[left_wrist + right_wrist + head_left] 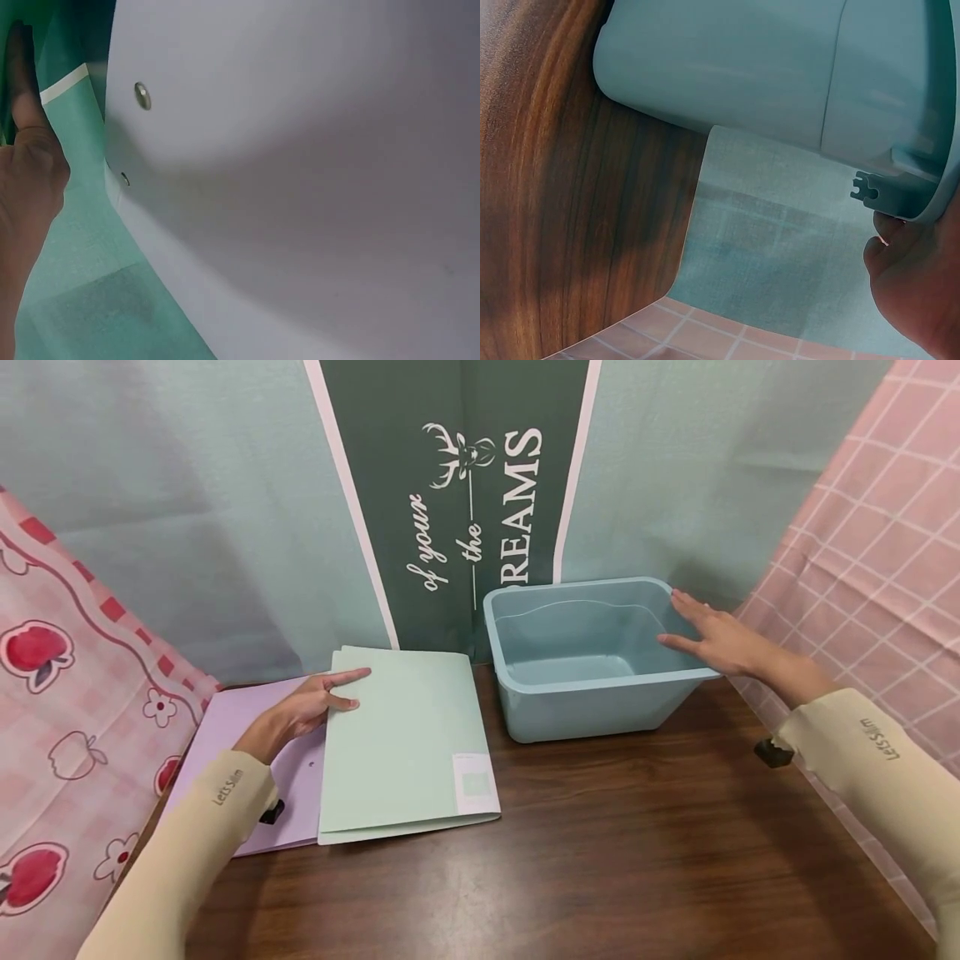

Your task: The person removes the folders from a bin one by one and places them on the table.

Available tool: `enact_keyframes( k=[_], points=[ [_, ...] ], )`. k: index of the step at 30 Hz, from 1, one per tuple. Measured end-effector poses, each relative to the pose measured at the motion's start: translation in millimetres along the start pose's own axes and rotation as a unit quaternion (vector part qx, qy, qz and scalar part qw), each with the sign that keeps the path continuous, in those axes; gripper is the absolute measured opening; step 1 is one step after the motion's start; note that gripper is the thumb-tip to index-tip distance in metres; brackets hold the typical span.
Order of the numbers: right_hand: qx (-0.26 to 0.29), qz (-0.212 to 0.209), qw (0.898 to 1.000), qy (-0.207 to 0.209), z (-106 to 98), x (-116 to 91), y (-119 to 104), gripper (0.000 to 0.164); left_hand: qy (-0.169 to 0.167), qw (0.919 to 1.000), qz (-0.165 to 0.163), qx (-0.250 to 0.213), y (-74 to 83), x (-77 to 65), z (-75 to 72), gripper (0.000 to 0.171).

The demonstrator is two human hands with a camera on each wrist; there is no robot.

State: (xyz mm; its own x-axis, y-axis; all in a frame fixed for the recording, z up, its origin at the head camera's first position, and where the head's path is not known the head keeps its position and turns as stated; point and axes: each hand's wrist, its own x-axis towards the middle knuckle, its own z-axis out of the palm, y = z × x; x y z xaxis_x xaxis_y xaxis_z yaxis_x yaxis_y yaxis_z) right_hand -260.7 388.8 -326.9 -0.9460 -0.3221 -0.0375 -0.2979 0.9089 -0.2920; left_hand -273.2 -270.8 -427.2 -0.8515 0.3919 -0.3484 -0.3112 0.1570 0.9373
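Note:
A mint green folder (pixel 408 735) with a white label near its lower right corner overlaps a lilac folder (pixel 288 777). My left hand (pixel 307 702) pinches the green folder by its left edge; thumb and index finger lie on its front and the other fingers are hidden behind it. In the left wrist view, the lilac folder (pixel 300 180) shows metal rivets beside this hand. An empty blue plastic bin (pixel 592 706) stands to the right. My right hand (pixel 720 639) grips its right rim, thumb on the inner side and curled fingers (pixel 889 251) under the rim outside.
All this rests on a dark wood table (pixel 570 860). Behind it hangs a blue-green curtain (pixel 187 510) with white lettering on a dark band. Pink patterned cloth (pixel 67 710) borders the left, and pink checked cloth (pixel 885 543) the right.

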Motion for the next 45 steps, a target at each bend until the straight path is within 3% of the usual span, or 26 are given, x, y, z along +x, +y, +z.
enact_keyframes(
  k=[6, 16, 22, 26, 30, 37, 45],
  points=[
    [0.000, 0.005, 1.000, -0.004, 0.0, 0.3, -1.3, 0.092, -0.011, 0.9999, -0.006, 0.003, -2.6, 2.5, 2.6, 0.077],
    [0.000, 0.005, 1.000, -0.005, 0.3, 1.8, -2.9, 0.092, -0.017, 0.9983, 0.010, 0.055, -9.2, 8.9, 5.0, 0.088],
    [0.001, 0.009, 1.000, -0.005, 0.2, 1.9, -3.9, 0.093, -0.011, 0.9973, 0.004, 0.072, -9.7, 9.9, 5.7, 0.089],
    [-0.001, 0.012, 1.000, -0.005, -0.4, 2.0, -3.8, 0.093, 0.000, 0.9941, 0.007, 0.108, -10.3, 11.0, 5.6, 0.090],
    [-0.002, 0.012, 1.000, -0.005, -0.9, 2.1, -3.9, 0.093, 0.020, 0.9860, 0.019, 0.165, -11.0, 11.1, 5.5, 0.091],
    [-0.002, 0.015, 1.000, -0.008, -1.8, 1.3, -6.7, 0.093, 0.071, 0.9624, 0.010, 0.262, -7.1, 8.3, 11.9, 0.086],
    [0.001, 0.021, 1.000, -0.012, -3.8, -0.8, -9.3, 0.093, 0.082, 0.9389, 0.004, 0.334, 3.2, 7.2, 17.9, 0.082]
  ],
)
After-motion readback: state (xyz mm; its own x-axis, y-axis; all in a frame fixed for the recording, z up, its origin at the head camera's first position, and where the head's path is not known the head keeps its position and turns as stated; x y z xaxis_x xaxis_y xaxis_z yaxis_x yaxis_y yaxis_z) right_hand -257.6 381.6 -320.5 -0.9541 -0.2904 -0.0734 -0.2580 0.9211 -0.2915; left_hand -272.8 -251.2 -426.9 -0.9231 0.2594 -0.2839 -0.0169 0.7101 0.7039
